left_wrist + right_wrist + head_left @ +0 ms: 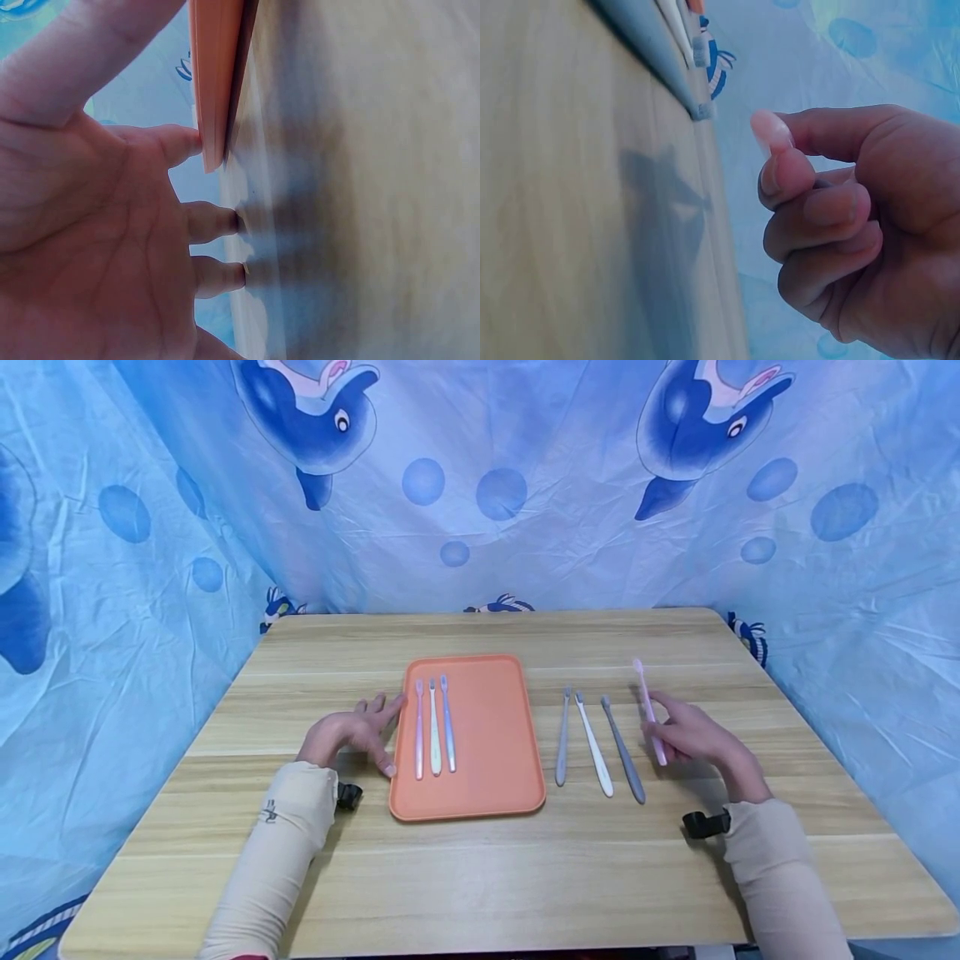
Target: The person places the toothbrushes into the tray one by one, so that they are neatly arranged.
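Between the thumb and fingers of my right hand (686,729) is a pink toothbrush (647,697), pinched and lifted off the table, its head pointing away from me. In the right wrist view only the pink handle's end (771,129) shows. My left hand (357,729) spreads its fingers against the left edge of an orange tray (491,735), with fingertips at the rim. On the tray's left half lie a pink toothbrush (419,735), a pale green one (435,739) and a blue one (449,735), side by side.
Right of the tray, on the wooden table (480,885), lie a grey-blue toothbrush (562,743), a white one (596,752) and a dark grey one (625,756). A blue dolphin-print curtain (570,560) hangs behind the table and at both sides.
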`<state>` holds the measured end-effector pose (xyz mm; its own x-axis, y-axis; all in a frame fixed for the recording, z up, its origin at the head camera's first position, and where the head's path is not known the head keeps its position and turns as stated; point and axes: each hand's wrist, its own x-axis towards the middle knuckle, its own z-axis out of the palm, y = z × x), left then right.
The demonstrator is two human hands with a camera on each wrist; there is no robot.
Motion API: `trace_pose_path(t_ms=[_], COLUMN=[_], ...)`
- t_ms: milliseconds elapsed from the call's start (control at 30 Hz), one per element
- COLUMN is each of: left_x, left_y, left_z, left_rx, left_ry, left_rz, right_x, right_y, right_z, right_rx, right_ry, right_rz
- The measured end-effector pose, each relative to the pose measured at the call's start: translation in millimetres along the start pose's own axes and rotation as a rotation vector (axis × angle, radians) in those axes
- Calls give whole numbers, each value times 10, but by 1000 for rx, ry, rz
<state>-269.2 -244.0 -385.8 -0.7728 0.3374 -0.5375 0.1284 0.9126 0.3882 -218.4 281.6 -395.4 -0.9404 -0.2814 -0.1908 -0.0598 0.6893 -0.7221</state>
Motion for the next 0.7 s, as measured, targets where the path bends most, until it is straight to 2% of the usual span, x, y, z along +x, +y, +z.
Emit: trace_pose_path(t_ms=[433,700], left_x=[-2,18], left_y=[-6,-21], left_z=[-3,3], left_rx=[0,-1], left_ry=[-3,-1], left_rz=[-4,-12], right_x=[193,251], right_y=[-220,-319], right_z=[1,30], right_rx=[28,27], right_ry=[-15,-18], right_rz=[-65,-75])
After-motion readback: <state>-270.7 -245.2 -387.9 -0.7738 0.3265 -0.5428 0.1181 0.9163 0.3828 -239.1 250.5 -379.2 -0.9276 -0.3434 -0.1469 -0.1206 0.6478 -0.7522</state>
